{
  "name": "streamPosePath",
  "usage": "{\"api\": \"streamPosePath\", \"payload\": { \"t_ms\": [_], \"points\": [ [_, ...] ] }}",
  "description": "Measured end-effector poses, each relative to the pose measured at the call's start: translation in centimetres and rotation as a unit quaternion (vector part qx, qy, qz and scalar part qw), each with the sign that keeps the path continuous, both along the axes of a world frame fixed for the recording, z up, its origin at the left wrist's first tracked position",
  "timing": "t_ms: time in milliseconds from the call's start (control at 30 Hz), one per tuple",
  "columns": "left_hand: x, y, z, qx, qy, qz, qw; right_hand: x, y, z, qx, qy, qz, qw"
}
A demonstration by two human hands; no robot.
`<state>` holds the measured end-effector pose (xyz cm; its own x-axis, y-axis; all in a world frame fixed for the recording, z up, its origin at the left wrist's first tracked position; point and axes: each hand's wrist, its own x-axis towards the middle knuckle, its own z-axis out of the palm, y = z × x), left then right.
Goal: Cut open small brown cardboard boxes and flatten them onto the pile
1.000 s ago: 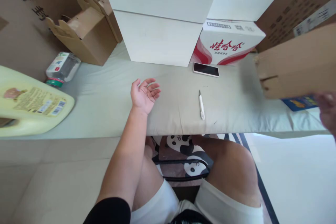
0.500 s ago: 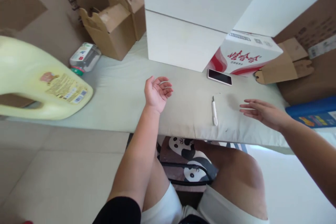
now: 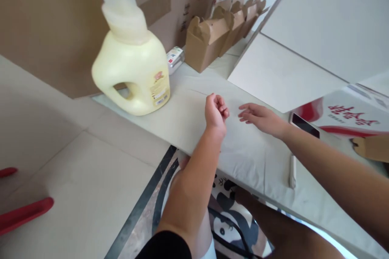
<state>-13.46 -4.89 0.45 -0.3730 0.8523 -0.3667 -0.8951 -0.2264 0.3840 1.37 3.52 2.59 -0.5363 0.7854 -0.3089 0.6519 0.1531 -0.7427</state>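
Observation:
My left hand (image 3: pixel 216 112) is above the pale cloth-covered bench (image 3: pixel 191 117), its fingers curled in toward the palm with nothing visible in them. To its right, my right hand (image 3: pixel 258 118) reaches in over the cloth, fingers stretched out and holding nothing. A small gap separates the two hands. Under my right forearm lies a white-handled craft knife (image 3: pixel 292 172), its blade end hidden by the arm. A phone (image 3: pixel 304 125) rests beyond that forearm, partly covered by it.
At the bench's left end stands a large yellow detergent jug (image 3: pixel 136 64). Behind it are a clear plastic container (image 3: pixel 175 60) and several small cardboard boxes (image 3: pixel 200 46). White boxes (image 3: pixel 279 73) stand at the back right, beside a red-and-white carton (image 3: pixel 337 115). Red objects (image 3: pixel 27 214) show at lower left.
The view has swung left, bringing the whole jug into sight. My right hand has moved left, close to my left hand and past the knife. My left hand's fingers have curled in.

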Motion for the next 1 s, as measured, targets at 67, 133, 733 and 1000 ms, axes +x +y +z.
{"api": "streamPosePath", "payload": {
  "t_ms": [67,133,733,1000],
  "points": [
    [-1.1,-0.2,0.0,0.007,-0.002,0.013,1.000,-4.8,0.0,-0.1,0.020,-0.003,0.070,0.997],
    [-2.3,-0.3,-0.1,-0.003,-0.007,0.035,0.999,-8.7,0.3,0.0,0.066,-0.014,0.125,0.990],
    [-4.7,-0.6,-1.0,-0.062,0.045,0.167,0.983,-17.5,6.9,3.0,0.322,0.025,-0.010,0.946],
    [-3.7,-1.3,-1.6,-0.102,0.327,0.321,0.883,2.3,-2.5,3.5,0.416,0.021,0.068,0.907]
  ]
}}
